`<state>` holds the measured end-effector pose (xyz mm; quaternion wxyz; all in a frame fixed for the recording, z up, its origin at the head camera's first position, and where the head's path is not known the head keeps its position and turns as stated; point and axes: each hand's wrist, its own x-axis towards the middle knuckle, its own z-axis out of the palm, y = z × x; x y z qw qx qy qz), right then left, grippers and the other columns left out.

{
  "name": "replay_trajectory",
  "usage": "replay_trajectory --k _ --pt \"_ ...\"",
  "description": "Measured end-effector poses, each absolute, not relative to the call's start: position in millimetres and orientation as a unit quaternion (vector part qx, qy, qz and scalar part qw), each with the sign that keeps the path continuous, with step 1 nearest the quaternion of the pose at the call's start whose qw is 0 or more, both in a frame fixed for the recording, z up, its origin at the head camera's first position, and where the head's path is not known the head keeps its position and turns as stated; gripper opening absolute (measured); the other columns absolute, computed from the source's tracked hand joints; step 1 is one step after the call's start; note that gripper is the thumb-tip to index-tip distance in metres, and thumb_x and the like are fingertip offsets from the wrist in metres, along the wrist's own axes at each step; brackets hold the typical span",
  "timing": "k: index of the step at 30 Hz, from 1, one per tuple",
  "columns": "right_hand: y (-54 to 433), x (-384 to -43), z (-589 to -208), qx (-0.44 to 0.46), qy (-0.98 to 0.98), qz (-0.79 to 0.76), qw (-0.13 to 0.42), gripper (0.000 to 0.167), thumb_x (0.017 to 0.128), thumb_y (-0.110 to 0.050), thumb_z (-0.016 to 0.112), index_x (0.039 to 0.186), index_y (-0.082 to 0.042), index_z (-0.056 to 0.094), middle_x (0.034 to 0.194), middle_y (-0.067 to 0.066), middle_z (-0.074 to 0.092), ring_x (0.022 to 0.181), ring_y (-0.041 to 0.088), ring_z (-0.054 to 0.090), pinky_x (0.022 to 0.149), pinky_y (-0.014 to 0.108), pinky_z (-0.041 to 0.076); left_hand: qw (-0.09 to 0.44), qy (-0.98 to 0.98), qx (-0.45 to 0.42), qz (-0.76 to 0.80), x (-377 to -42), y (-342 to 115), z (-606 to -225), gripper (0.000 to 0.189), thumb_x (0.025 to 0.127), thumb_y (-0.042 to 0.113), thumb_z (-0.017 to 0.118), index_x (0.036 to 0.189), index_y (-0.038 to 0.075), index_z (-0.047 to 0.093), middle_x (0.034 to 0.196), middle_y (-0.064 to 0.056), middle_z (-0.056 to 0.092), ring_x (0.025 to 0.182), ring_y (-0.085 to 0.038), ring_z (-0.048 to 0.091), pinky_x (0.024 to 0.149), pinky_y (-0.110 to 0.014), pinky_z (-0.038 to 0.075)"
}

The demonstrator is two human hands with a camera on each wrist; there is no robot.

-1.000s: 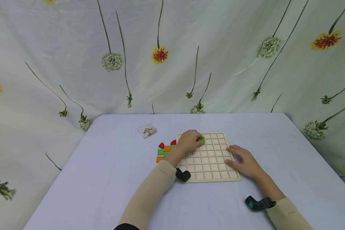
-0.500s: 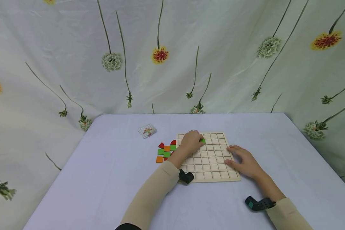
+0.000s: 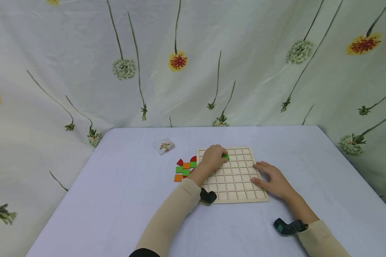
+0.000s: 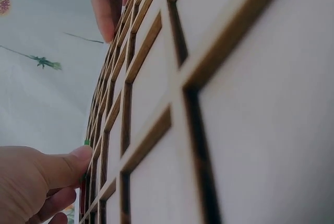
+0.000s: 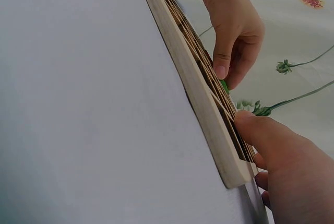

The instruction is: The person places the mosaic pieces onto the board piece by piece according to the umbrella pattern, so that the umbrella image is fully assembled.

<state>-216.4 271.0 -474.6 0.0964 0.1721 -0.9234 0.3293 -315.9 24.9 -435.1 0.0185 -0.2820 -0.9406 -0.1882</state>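
My left hand (image 3: 213, 157) is over the upper left part of the wooden grid board (image 3: 241, 196). It pinches a small green tile (image 3: 226, 157) between thumb and fingers, at the board's surface. In the left wrist view, the thumb of the left hand (image 4: 39, 185) is against a green edge (image 4: 87, 142). My right hand (image 3: 273, 179) rests at the board's right edge with its fingers spread. From the right wrist view, the right thumb lies on the board's top. The other right fingers stay beside the edge, partly hidden.
Red, green and orange (image 3: 178, 178) tiles lie left of the board, partly hidden by my left forearm. Farther back is a small card (image 3: 164, 146) with a coloured pattern on a grid. A white cloth covers the table (image 3: 115, 200); a flowered curtain hangs behind it.
My left hand and forearm have shifted slightly right, uncovering more of the loose tiles. The green tile stays at about the same spot. My right hand has not moved.
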Motion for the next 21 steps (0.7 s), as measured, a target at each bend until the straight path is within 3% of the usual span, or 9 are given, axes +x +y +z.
replay_trajectory --k 21 --pt "268.3 -215.0 -473.2 0.168 -0.924 0.329 0.096 0.057 0.088 -0.033 0.07 0.132 0.001 0.058 0.138 0.026 0.049 0.132 0.048 0.036 0.103 0.066 0.026 0.018 -0.928 -0.278 -0.249 -309.0 4.1 -424.6 0.021 0.089 0.013 0.072 0.11 0.008 0.074 0.107 -0.007 0.067 0.101 -0.023 0.062 0.084 -0.033 0.051"
